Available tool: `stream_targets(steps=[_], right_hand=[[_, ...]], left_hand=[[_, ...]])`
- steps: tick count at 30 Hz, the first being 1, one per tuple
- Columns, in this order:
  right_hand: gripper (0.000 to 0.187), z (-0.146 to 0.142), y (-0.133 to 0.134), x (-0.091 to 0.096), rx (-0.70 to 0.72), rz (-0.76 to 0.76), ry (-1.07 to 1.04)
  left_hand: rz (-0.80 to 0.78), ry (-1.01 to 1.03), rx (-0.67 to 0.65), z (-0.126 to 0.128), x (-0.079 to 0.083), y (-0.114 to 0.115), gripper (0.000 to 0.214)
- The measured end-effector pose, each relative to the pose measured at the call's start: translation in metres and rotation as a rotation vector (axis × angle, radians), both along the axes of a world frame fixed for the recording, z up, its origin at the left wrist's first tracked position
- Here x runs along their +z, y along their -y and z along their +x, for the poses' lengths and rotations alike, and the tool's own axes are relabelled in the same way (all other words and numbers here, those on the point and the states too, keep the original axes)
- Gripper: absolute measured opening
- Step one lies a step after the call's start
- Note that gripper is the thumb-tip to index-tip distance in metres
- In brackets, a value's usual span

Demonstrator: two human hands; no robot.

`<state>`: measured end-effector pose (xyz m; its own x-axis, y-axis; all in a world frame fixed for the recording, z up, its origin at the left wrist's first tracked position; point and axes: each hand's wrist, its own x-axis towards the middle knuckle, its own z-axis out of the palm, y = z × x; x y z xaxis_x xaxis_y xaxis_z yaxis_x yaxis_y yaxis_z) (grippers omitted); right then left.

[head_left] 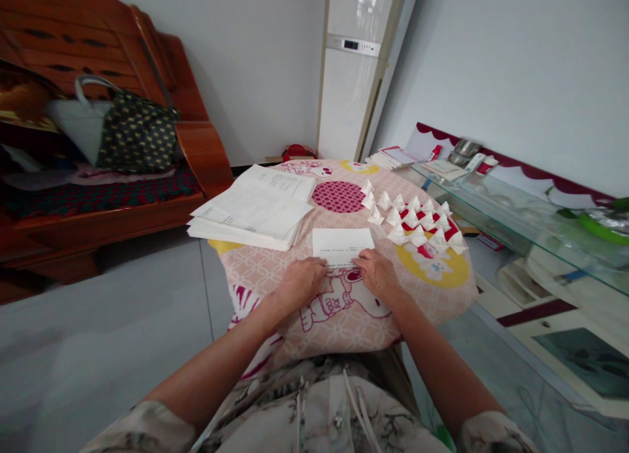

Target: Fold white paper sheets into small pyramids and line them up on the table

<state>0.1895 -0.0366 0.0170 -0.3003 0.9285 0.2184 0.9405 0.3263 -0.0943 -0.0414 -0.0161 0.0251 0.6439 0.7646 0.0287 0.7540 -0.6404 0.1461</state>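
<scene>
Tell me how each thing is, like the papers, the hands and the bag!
Small sheet: lying flat; folded or not, can't tell
Left hand: fingers at the sheet's near left corner
Right hand: fingers at its near right corner
Paper stack: loosely piled, edges uneven
Pointed paper pieces: folded, set in rows
Tablecloth: spread out
Dark patterned bag: resting on the wooden bench
Tall white unit: standing upright

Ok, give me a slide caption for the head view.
Left hand and right hand on a paper sheet, between a paper stack and folded paper pieces.
</scene>
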Motion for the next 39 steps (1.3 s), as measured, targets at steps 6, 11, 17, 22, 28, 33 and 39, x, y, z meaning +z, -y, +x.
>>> stream_targets(steps=[6,11,17,22,28,33,39], right_hand=[[0.028,0.000,0.001,0.000,0.024,0.025,0.001],[0.020,-0.001,0.002,-0.005,0.054,0.085,-0.051],[0.021,-0.005,-0.001,-0.011,0.061,0.136,0.015],[0.026,-0.008,-0.002,-0.013,0.034,0.162,-0.007],[0.029,0.006,-0.005,-0.012,-0.110,0.441,-0.408],[0.044,0.017,-0.005,-0.007,-0.217,0.577,-0.587],[0.038,0.014,-0.004,-0.010,-0.100,0.710,-0.612]], left_hand=[[-0.003,-0.066,0.139,-0.017,0.010,0.008,0.029],[0.001,-0.020,0.226,-0.026,0.027,-0.005,0.029],[0.015,0.253,0.140,-0.007,0.021,-0.026,0.031],[0.032,0.141,-0.066,0.030,0.004,-0.031,0.024],[0.034,0.261,0.006,0.027,0.000,-0.038,0.027],[-0.078,0.609,0.044,0.015,-0.008,-0.044,0.028],[-0.130,0.845,0.038,0.019,-0.013,-0.043,0.026]])
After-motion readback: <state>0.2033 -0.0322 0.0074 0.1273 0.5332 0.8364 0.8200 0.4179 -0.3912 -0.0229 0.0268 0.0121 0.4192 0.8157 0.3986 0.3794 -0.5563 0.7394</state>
